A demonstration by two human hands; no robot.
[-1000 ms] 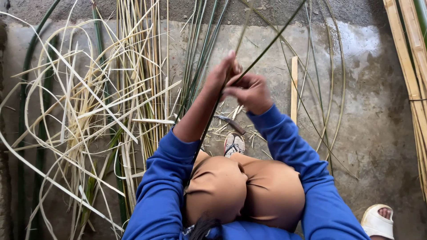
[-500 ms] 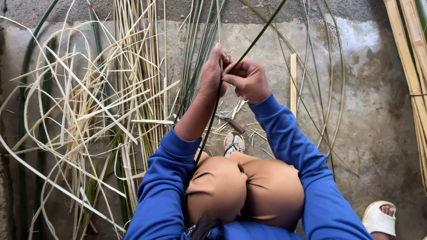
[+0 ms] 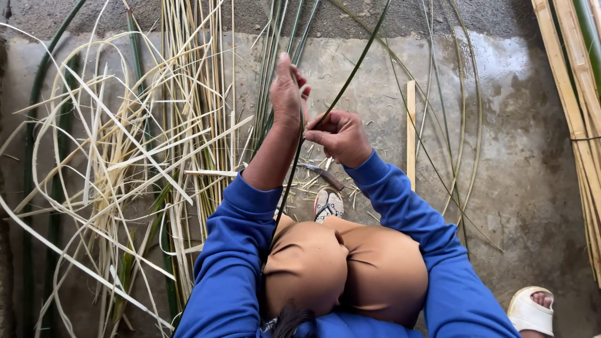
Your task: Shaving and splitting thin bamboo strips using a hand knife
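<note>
While the person sits over the concrete floor (image 3: 501, 156), both hands are up in front of the knees. The left hand (image 3: 287, 94) has its fingers closed around a long thin green strip (image 3: 350, 75). The right hand (image 3: 341, 136) pinches the same strip just beside it, fingers tight together. The strip runs up and away from the hands, and down past the left arm. A big pile of pale strips (image 3: 125, 163) lies on the left. A white sandal (image 3: 328, 204) shows below the hands.
</note>
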